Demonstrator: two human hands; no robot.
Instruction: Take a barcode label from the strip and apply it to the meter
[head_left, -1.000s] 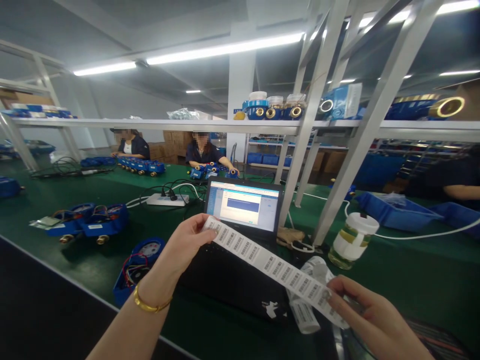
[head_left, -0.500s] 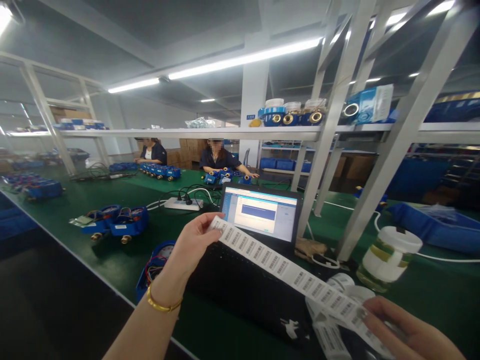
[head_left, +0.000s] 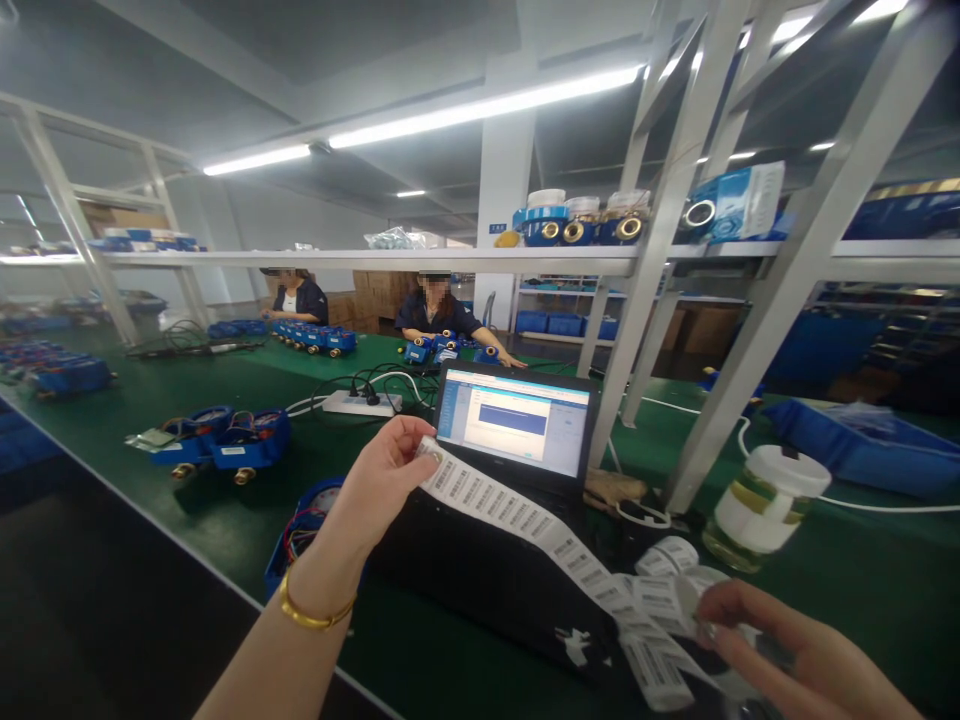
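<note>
while each hand's (head_left: 386, 480) grip pinches the barcode label strip (head_left: 517, 515), open laptop (head_left: 517, 425) just behind, jar (head_left: 765, 495) beside.

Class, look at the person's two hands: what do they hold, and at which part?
Both hold one strip of barcode labels: the left hand pinches its upper end, the right hand its lower, curled part.

The right hand (head_left: 795, 655) is cut off by the lower edge, the barcodes on the label strip (head_left: 525, 520) are too small to read, and the laptop (head_left: 517, 420) screen text is illegible.
</note>
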